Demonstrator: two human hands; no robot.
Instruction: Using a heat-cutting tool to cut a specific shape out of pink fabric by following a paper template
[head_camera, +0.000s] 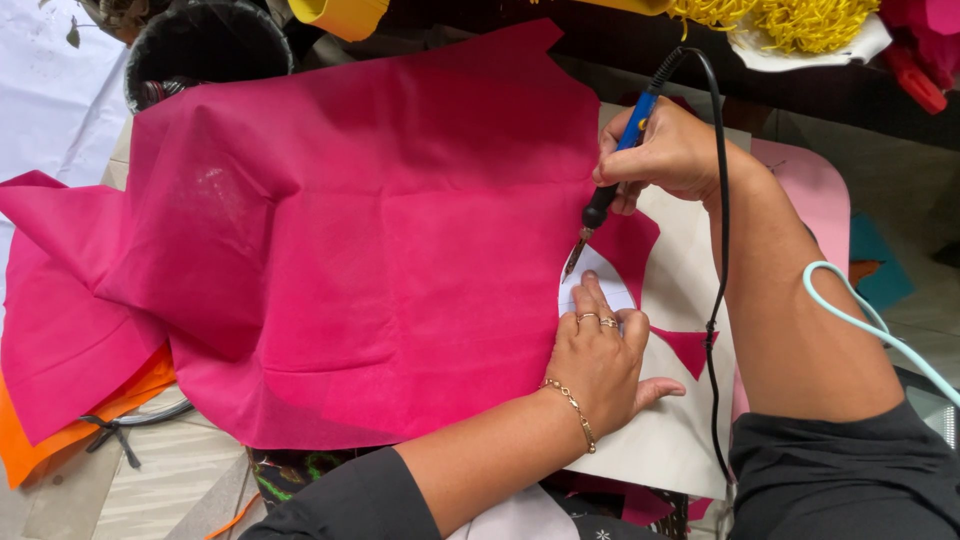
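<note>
Head view: right hand holds cutting tool on pink fabric.

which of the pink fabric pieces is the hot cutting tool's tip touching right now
The big magenta sheet, at its right edge beside the white template. The small triangular scrap lies apart, nearer the wrist.

Head view, steeply down (close), perhaps seated

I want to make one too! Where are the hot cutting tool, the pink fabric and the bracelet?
hot cutting tool (603, 205): head view, black barrel above the tip.
pink fabric (380, 250): head view, middle of the sheet.
bracelet (573, 405): head view, chain on the left wrist.
</note>
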